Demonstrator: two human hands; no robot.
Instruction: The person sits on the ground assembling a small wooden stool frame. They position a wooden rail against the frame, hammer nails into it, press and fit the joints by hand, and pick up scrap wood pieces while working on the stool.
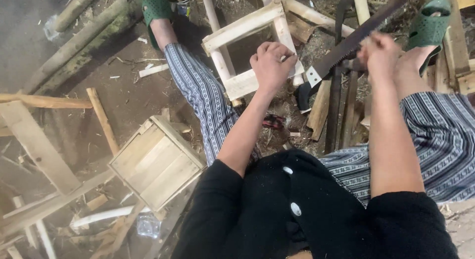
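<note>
My left hand (271,65) is curled over the near edge of a square wooden frame (242,27) made of pale slats, which lies on the ground between my feet. My right hand (380,55) is raised to the right of the frame, its fingers pinched at the toothed edge of a hand saw (346,45). The saw's dark blade slants up to the right; its handle end points down towards the frame. I cannot tell whether the right hand grips the blade or only touches it.
A shallow wooden box (157,161) sits on the dirt at the lower left. Logs (84,39) lie at the upper left, with loose planks (37,145), sticks and shavings around. More offcuts (341,108) are piled under the saw. Green sandals (429,25) are on both feet.
</note>
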